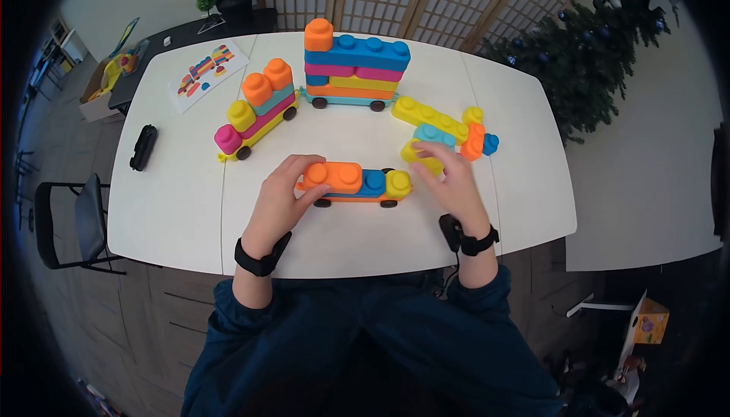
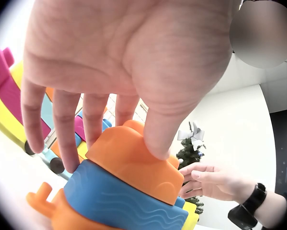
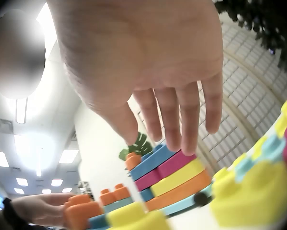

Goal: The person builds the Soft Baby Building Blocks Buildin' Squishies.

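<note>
My left hand [image 1: 275,198] holds an orange two-stud block [image 1: 340,177], thumb on its near side and fingertips on the far side. In the left wrist view the orange block [image 2: 136,160] sits on a wavy-sided blue block [image 2: 122,196]. These top an orange wheeled toy wagon base [image 1: 357,199], with a small blue stud block [image 1: 373,180] and a yellow block [image 1: 397,183] at its right end. My right hand [image 1: 458,187] hovers with relaxed fingers beside a loose yellow block [image 1: 427,161]. Nothing is between its fingers in the right wrist view.
Behind stands a tall block-stacked wagon [image 1: 356,60], and left of it another loaded wagon [image 1: 262,105]. Loose yellow, light-blue, orange and blue blocks [image 1: 435,134] lie at right. A picture sheet [image 1: 205,79] and a black object [image 1: 143,148] lie on the white table [image 1: 175,212].
</note>
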